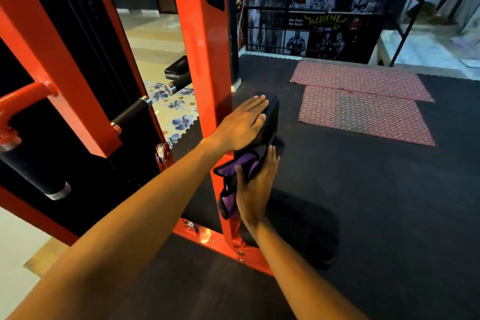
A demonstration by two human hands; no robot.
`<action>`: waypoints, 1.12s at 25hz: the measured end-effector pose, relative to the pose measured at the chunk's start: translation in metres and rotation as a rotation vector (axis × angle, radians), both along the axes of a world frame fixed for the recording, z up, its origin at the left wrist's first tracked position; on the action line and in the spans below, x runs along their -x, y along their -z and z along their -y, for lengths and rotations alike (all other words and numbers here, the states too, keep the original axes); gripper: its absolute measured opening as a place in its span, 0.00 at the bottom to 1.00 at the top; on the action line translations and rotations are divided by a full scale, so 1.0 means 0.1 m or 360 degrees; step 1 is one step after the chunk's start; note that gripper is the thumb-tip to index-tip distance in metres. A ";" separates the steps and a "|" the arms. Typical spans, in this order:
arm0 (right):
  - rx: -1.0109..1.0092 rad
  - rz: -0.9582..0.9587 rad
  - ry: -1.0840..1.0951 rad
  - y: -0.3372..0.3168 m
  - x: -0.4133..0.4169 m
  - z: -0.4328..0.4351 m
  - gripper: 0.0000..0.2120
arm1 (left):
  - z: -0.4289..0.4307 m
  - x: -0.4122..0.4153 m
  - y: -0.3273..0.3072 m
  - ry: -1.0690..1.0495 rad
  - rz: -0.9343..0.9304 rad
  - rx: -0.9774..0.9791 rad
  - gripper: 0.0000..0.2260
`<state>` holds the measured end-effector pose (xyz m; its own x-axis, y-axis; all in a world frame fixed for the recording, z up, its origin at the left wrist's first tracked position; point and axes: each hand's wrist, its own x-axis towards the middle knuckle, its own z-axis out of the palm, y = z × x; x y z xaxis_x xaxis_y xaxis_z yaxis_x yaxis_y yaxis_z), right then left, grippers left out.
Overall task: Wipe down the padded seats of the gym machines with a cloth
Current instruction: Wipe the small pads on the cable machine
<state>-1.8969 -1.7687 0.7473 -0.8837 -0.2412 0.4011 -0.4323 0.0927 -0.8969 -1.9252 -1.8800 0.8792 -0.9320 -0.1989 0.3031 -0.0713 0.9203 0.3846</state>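
Purple cloth pressed flat to a black back pad

The left hand [242,123] lies on the rounded top of the upright, smooth vinyl back pad [271,117], its grip wide, fingers straight and together. Just below, the right hand [255,184] presses a soft, rumpled purple cloth [231,205] against the pad's face, grip also wide with the palm flat, and loose folds hang down beside the glossy orange steel post [202,60]. Under them sits the thick, round-edged black seat pad [304,226] on a dark, grainy rubber floor [363,202], and farther off lie two red diamond-patterned mats [363,112].
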 end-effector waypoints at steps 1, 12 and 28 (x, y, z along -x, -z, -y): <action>0.0024 -0.0064 0.0003 -0.14 0.06 0.03 0.39 | 0.01 0.00 0.00 0.0008 -0.0008 0.0011 0.22; 0.0020 0.0882 -0.0536 0.27 0.59 -0.07 0.36 | 0.02 0.02 0.05 -0.0034 -0.0028 -0.0035 0.22; 0.0222 0.0441 -0.0579 0.20 1.01 -0.06 0.22 | -0.10 -0.01 0.04 -0.0183 -0.0063 0.0206 0.22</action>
<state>-1.9974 -1.7631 0.7270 -0.8302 -0.5153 0.2126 -0.1570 -0.1499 -0.9762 -1.9246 -1.8695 0.8752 -0.8922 -0.2602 0.3690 -0.1660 0.9491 0.2678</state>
